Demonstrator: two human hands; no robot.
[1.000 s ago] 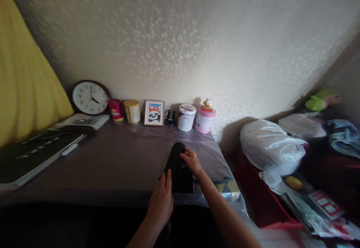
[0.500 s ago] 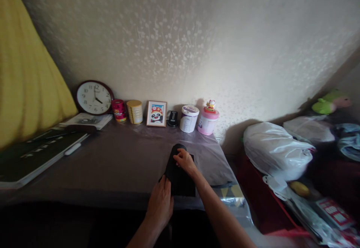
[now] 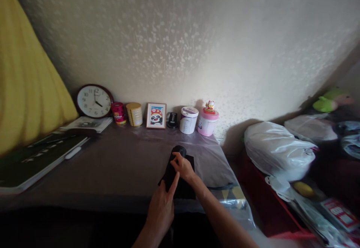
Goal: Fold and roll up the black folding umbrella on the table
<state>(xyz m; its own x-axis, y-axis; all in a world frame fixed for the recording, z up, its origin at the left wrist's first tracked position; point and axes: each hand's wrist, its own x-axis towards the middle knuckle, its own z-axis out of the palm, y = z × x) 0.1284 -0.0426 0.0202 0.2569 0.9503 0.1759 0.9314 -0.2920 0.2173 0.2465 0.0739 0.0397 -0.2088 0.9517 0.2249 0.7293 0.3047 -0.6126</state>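
Head view, black bundle (image 3: pixel 168 175): on the table (image 3: pixel 120 165), near its front edge, under both hands.
Left hand (image 3: pixel 161 207): fingers spread against the bundle's near part; cannot tell whether it grips.
Right hand (image 3: pixel 184 167): fingers bent over the upper part; cannot tell whether they pinch.
Behind: picture frame (image 3: pixel 156 116).

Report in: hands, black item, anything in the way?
Left hand on black item, near part. Right hand on it, farther out. Nothing seen blocking; white jar stands beyond, untouched.
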